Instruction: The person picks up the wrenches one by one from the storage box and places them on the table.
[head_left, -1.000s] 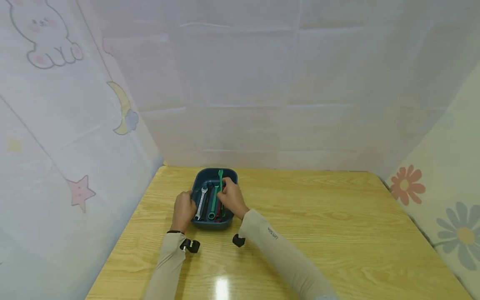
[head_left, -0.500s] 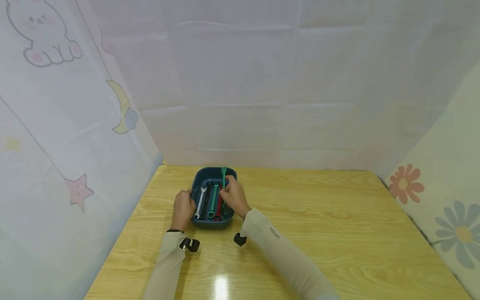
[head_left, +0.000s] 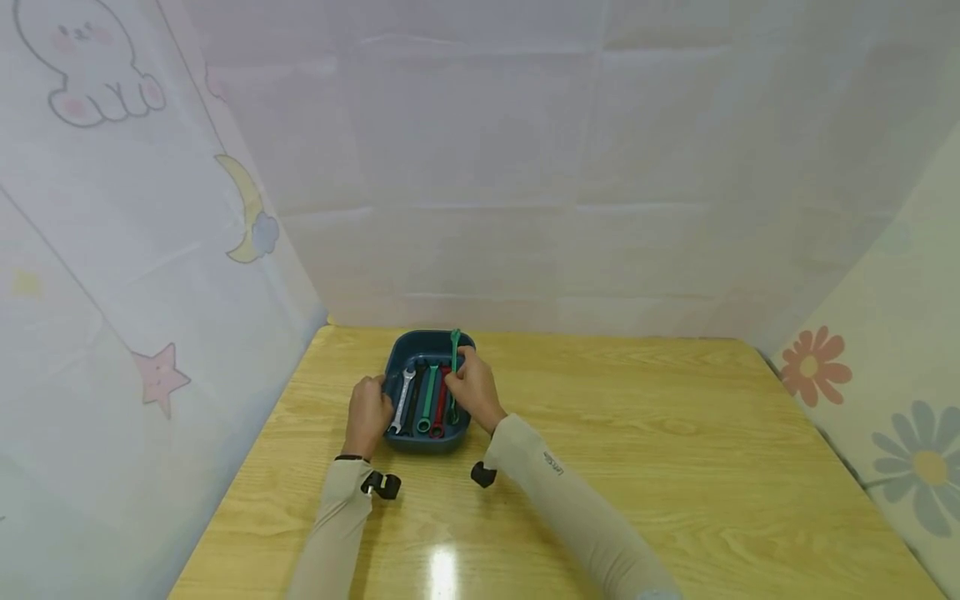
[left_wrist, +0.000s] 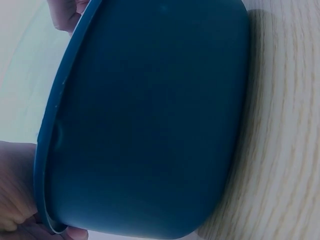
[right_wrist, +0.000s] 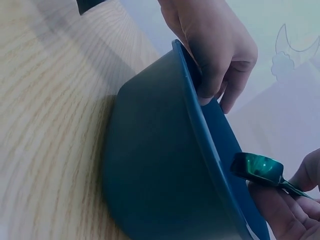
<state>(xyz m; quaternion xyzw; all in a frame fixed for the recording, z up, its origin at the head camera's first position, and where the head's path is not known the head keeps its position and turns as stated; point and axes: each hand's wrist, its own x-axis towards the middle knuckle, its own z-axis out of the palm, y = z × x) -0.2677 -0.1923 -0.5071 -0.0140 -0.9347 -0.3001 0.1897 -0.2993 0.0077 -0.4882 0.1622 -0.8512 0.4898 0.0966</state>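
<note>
A dark blue plastic bin (head_left: 426, 445) holds several combination wrenches. Side by side inside it, left to right, lie a silver wrench (head_left: 402, 400), a black one, a green wrench (head_left: 428, 403) and a red wrench (head_left: 439, 410). My left hand (head_left: 367, 415) grips the bin's left rim. Along the right side, my right hand (head_left: 477, 387) pinches another green wrench (head_left: 454, 338) by its shank, tilted with its far end raised. In the right wrist view, the ring end of this green wrench (right_wrist: 257, 167) sits close to the rim; the fingers hide part of its shank.
The bin stands on a wood-grain table (head_left: 637, 442), near its far left corner. A pale sheet wall (head_left: 525, 208) rises behind the table, with printed walls at both sides. Black camera mounts (head_left: 382, 485) stick out from both wrists.
My right hand has shifted slightly right with the green wrench, from over the red wrench to the bin's right side. The red wrench now shows more fully. My left hand stays on the rim.
</note>
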